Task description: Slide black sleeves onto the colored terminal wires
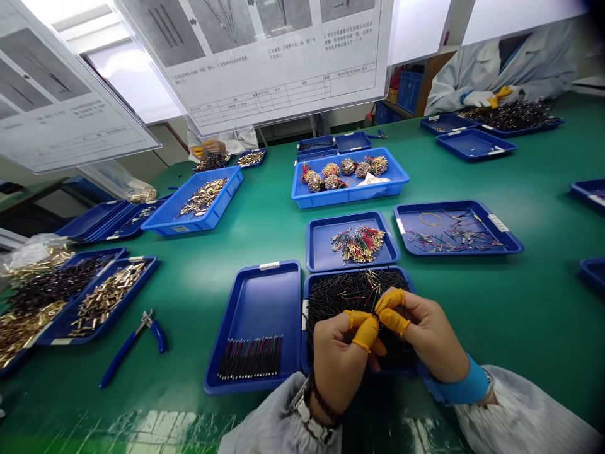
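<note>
yellow finger covers [366, 333] on both hands, tips meeting over a blue tray [306, 360] of loose black tubes [331, 293]. left hand [341, 356] and right hand [432, 334]: thumb and fingertips pinched together on each, seemingly on one thin dark piece [375, 309]; too covered to tell if it's one part or two. step in hand, my guess: working a black tube onto a coloured wire, going by the sleeved row [250, 357] in the tray at left. next move likely calls for a steady left pinch and a small straight push from the right, no bending. the piece is over the tubes, toward the tray's right half; looks slim and dark, ends unreadable. a few gold-ended wires [373, 279] lie on the tubes just beyond the fingers; a bunch of red, green and gold-tipped wires [362, 243] fills part of the tray behind. sleeved row: side by side, black below with shiny bottom ends, red and teal above.
</note>
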The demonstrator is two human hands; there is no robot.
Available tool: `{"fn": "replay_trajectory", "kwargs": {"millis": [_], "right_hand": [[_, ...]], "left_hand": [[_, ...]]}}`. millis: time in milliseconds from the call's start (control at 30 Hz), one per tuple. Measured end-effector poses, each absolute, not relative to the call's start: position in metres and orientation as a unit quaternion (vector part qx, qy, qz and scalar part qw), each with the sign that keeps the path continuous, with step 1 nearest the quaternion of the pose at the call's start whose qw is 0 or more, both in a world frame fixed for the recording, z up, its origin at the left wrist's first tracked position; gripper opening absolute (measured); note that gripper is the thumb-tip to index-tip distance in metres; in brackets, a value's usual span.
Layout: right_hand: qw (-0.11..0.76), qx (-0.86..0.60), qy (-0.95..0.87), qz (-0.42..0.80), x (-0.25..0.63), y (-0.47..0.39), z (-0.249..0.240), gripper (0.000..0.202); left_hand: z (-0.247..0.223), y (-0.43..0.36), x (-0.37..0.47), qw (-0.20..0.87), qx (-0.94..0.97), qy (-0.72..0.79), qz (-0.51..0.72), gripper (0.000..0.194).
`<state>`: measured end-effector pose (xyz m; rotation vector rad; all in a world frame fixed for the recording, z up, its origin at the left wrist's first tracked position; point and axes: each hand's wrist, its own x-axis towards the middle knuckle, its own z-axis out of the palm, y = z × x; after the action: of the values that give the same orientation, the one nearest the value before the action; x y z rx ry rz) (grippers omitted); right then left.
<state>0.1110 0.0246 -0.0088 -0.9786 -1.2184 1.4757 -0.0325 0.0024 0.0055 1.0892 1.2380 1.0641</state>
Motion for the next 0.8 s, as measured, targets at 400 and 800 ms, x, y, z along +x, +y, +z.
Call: {"fn": "replay_trajectory", "kwargs": {"millis": [400, 800], "right_hand": [[0.523, -0.381, -0.455, 0.612, 0.132, 0.028, -0.017, 0.018], [0.485, -0.418, -0.488, 0.593, 0.123, 0.027, -0.012, 0.013]], "left_hand": [[0.004, 0.003, -0.034, 0.671, 0.455, 0.471, 0.347, 0.026], [0.004, 0.001, -0.032, 0.447, 0.647, 0.516, 0.34, 0.038]]}}
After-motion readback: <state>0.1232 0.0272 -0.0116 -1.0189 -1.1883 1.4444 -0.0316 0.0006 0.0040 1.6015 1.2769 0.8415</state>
